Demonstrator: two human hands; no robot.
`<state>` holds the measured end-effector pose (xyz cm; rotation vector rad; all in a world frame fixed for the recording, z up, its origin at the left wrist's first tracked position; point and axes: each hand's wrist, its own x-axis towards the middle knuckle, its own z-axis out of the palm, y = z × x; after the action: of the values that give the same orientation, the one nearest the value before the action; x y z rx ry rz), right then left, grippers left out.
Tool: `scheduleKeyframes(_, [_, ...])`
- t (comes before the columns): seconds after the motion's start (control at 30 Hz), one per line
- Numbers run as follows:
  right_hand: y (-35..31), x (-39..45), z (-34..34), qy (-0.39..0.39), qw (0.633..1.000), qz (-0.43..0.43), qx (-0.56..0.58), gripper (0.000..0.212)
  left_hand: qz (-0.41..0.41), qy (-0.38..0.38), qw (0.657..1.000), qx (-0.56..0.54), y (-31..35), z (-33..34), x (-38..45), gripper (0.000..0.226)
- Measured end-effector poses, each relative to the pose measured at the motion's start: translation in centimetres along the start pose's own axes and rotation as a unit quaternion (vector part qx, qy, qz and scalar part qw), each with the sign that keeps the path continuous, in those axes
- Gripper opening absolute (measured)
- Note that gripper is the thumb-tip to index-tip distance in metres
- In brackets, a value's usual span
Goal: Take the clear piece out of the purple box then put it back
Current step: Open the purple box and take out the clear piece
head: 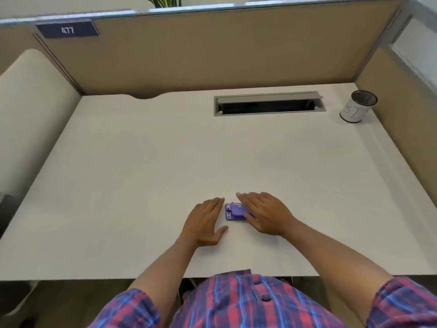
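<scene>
A small purple box [233, 212] lies flat on the white desk [142, 162], near the front edge. My left hand [205, 222] rests palm down just left of it, fingers stretched out, fingertips close to the box's left end. My right hand [263, 213] lies flat on the right side, its fingers partly over the box's right part. Neither hand grips anything. A clear piece cannot be told apart from the box at this size.
A grey cable slot [268, 104] is cut into the desk at the back. A white mesh-topped cup [357, 106] stands at the back right. Beige partition walls [212, 50] close off the back and right. A pale chair back [30, 110] stands at the left.
</scene>
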<state>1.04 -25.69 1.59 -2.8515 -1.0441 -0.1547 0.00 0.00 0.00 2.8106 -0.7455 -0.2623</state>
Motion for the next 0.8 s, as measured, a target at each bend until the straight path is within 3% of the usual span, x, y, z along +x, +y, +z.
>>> scheduleKeyframes(0.23, [-0.8, 1.3, 1.0, -0.056, 0.998, -0.025, 0.003, 0.054, -0.018, -0.007, 1.0, -0.019, 0.3, 0.8, 1.3, 0.072])
scheduleKeyframes(0.37, [-0.8, 1.3, 1.9, -0.071, 0.994, 0.028, 0.079, 0.046, -0.009, -0.004, 1.0, -0.025, 0.4, 0.5, 2.2, 0.054])
scheduleKeyframes(0.47, [-0.7, 1.8, 2.2, -0.061, 0.985, 0.08, 0.141, 0.04, -0.003, -0.007, 1.0, -0.027, 0.3, 0.6, 2.6, 0.054])
scheduleKeyframes(0.6, [-0.8, 2.6, 2.6, -0.074, 0.983, 0.096, 0.141, 0.028, -0.005, -0.012, 0.999, -0.038, 0.1, 0.8, 2.8, 0.055])
scheduleKeyframes(0.8, [-0.7, 2.5, 3.3, -0.079, 0.972, 0.121, 0.183, 0.036, 0.007, -0.009, 0.999, -0.035, 0.0, 0.8, 3.1, 0.05])
